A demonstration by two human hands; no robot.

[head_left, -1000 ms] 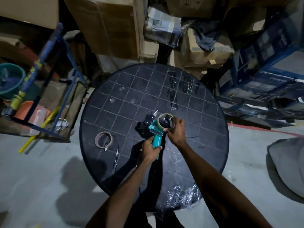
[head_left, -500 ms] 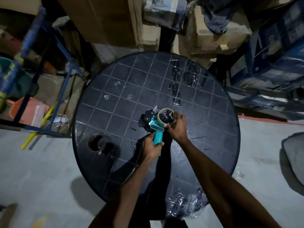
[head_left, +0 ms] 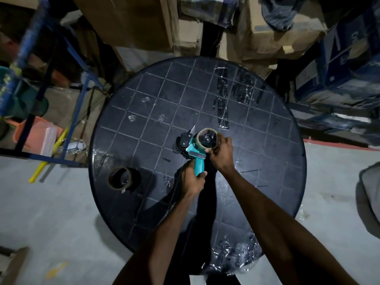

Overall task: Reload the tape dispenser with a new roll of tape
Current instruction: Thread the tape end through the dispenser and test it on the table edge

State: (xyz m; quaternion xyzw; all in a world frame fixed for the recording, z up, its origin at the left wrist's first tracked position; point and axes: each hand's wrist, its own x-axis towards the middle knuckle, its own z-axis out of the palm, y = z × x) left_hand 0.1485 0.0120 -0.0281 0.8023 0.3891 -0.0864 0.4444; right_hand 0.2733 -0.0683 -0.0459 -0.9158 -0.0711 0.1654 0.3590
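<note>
Head view: we look down on a round black table with a grid of pale lines, and we see the teal tape dispenser held over its middle, just above the surface. Its handle runs down toward us into the left hand, which is wrapped tight around it in a closed fist, thumb across the front. The tape roll sits on the dispenser's hub at the far end, its open face turned up to us, directly ahead of the left hand and touching the right hand. We see the right hand's fingers curled over the roll's right edge, pressed against its rim; whether the thumb also grips it we cannot tell. The black roller and blade end of the dispenser points left, away from the right hand. Well apart, near the table's left edge, lies a brown cardboard tape core, flat on the surface. Strips of clear tape are stuck to the far part of the tabletop.
</note>
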